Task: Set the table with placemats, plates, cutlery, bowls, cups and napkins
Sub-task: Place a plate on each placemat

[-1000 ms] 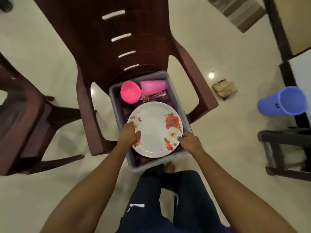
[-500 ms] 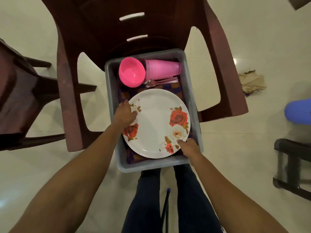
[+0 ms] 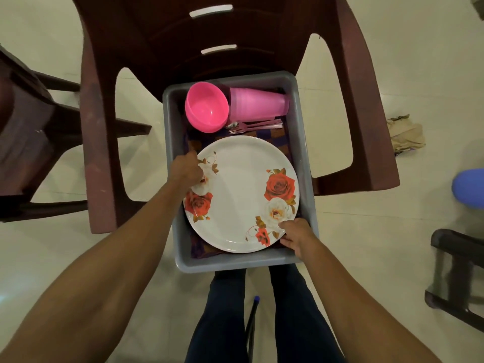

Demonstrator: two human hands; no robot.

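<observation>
A grey plastic tub (image 3: 303,142) rests on the seat of a dark red chair (image 3: 366,121). Inside lies a white plate (image 3: 241,195) with red and white roses, on a purple and brown checked cloth (image 3: 277,134). My left hand (image 3: 187,170) grips the plate's left rim. At the near right rim, my right hand (image 3: 296,235) holds the plate with the thumb on top. At the tub's far end sit a pink bowl (image 3: 207,110), pink cups (image 3: 258,103) lying on their side, and forks (image 3: 255,126).
A second dark chair (image 3: 28,132) stands at the left. A crumpled paper (image 3: 406,134) lies on the pale floor at the right, with a blue cup (image 3: 468,187) and a dark frame (image 3: 458,273) beyond it. My legs stand right behind the tub.
The view has drawn closer and dropped over the tub. My left hand slid farther along the plate's left rim; my right hand settled on the near right rim.
</observation>
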